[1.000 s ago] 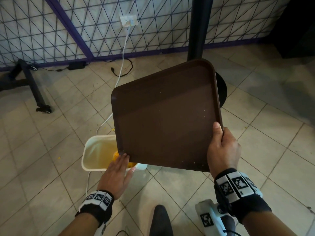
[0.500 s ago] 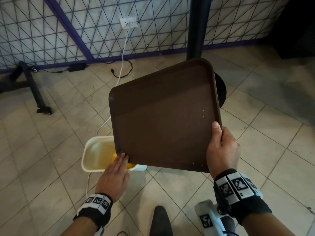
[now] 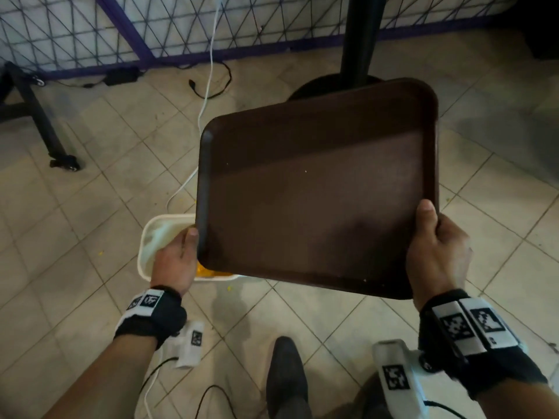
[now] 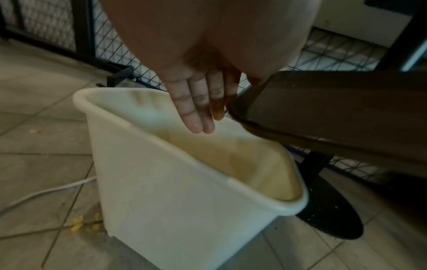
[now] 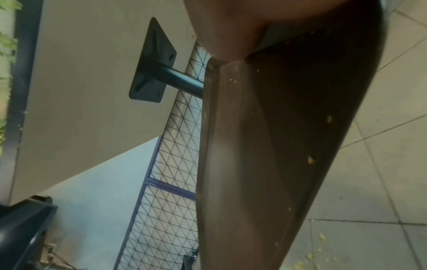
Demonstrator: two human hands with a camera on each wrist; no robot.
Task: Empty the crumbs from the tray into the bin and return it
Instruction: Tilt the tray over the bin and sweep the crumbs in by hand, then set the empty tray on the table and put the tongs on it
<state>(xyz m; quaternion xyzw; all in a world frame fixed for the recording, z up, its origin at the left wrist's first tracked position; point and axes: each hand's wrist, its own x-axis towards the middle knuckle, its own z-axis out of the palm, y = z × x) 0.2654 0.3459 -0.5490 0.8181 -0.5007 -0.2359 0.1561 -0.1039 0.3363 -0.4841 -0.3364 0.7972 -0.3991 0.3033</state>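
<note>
I hold a dark brown tray (image 3: 317, 192) above the tiled floor, tilted down to its left. My right hand (image 3: 435, 252) grips its near right corner, thumb on the rim. At the tray's left edge my left hand (image 3: 178, 258) has straight fingers (image 4: 196, 102) beside the tray (image 4: 323, 109), held over the bin. The cream bin (image 3: 157, 237) stands on the floor under the tray's left side, with yellow crumbs (image 3: 208, 272) inside. In the right wrist view a few specks cling to the tray (image 5: 277, 146).
A black table post (image 3: 363, 34) and round base (image 3: 326, 86) stand just behind the tray. A white cable (image 3: 208, 71) runs along the floor to the bin. A wire mesh fence (image 3: 90, 25) closes the back. A wheeled black stand (image 3: 65, 163) stands at left. Crumbs (image 4: 77, 225) lie by the bin (image 4: 184, 182).
The tray has swung flatter and nearer to me. My left hand has moved from the near edge to the tray's left edge. My right hand keeps its grip.
</note>
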